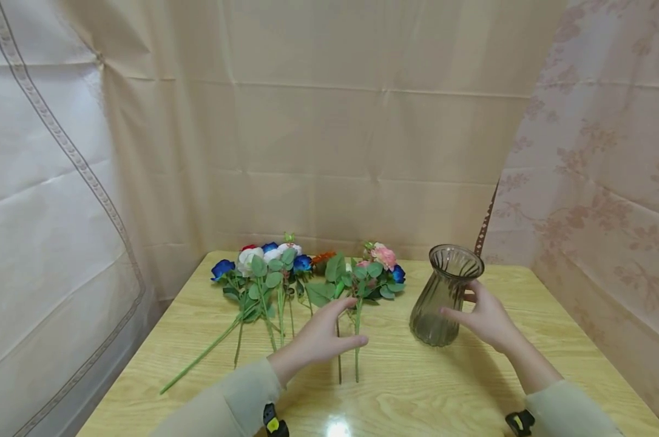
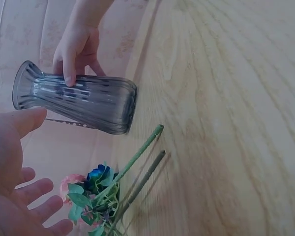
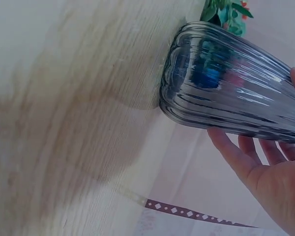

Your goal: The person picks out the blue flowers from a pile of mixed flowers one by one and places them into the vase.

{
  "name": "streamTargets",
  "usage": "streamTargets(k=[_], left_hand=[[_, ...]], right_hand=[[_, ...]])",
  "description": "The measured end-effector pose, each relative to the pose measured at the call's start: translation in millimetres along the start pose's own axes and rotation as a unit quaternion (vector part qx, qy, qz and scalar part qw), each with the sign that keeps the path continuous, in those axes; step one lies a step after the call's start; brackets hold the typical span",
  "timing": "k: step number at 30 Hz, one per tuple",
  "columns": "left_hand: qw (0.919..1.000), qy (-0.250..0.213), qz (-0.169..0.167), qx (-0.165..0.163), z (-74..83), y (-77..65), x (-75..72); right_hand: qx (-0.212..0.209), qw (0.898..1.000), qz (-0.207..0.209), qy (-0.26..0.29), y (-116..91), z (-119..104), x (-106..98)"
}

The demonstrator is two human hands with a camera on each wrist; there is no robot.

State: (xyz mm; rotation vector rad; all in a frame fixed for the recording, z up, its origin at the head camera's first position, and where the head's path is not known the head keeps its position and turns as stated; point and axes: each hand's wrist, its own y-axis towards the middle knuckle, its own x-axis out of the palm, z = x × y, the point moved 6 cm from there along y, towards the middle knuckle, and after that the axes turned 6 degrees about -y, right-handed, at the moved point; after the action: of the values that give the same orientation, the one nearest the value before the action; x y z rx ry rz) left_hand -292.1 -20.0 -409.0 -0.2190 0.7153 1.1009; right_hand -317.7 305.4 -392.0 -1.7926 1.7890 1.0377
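Note:
A smoky grey ribbed glass vase (image 1: 435, 309) with a flared rim stands at the right of the table. My right hand (image 1: 490, 318) holds its right side, thumb across the front and the other fingers partly hidden behind the glass. In the right wrist view the base of the vase (image 3: 187, 78) meets the wood. My left hand (image 1: 318, 337) reaches over the flower stems, its fingers extended and thumb apart, holding nothing. From the left wrist, the open palm (image 2: 10, 172) shows beside the vase. Pink and blue artificial flowers (image 1: 384, 258) lie beyond that hand.
More artificial flowers, white (image 1: 247, 261), blue (image 1: 222, 269) and orange (image 1: 322, 258), lie at the back left, green stems (image 1: 201, 358) pointing forward. The wooden table (image 1: 417, 400) ends at a beige cloth (image 1: 307, 133) behind, with patterned cloth (image 1: 608, 182) at the right.

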Motion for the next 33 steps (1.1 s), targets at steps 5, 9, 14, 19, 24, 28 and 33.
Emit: streamTargets(k=[5, 9, 14, 19, 24, 28, 33], left_hand=[[1.0, 0.005, 0.0, -0.002, -1.0, -7.0, -2.3], [1.0, 0.002, -0.002, 0.0, -1.3, -10.7, -2.6], [1.0, 0.001, 0.0, -0.003, -2.5, -13.2, -2.8], [1.0, 0.002, 0.005, -0.005, -2.7, -13.1, -4.9], [0.9998, 0.001, 0.017, -0.008, -2.3, -10.5, -13.2], [0.9996, 0.001, 0.028, 0.009, 2.3, -7.3, -22.9], [0.999, -0.007, 0.038, 0.024, 9.7, -3.0, -35.7]], right_hand=[[-0.011, 1.0, 0.0, 0.002, -10.5, -7.3, 1.6], [-0.016, 1.0, -0.003, -0.001, -16.0, -11.5, 2.3], [-0.01, 1.0, -0.014, -0.011, -18.4, -11.8, 5.6], [-0.002, 1.0, -0.021, -0.019, -19.2, -10.5, 6.4], [0.004, 0.999, -0.028, -0.018, -19.4, -10.9, 6.0], [0.005, 0.999, -0.032, -0.009, -19.1, -13.3, 6.1], [0.0, 1.0, -0.029, 0.001, -18.7, -15.3, 5.3]])
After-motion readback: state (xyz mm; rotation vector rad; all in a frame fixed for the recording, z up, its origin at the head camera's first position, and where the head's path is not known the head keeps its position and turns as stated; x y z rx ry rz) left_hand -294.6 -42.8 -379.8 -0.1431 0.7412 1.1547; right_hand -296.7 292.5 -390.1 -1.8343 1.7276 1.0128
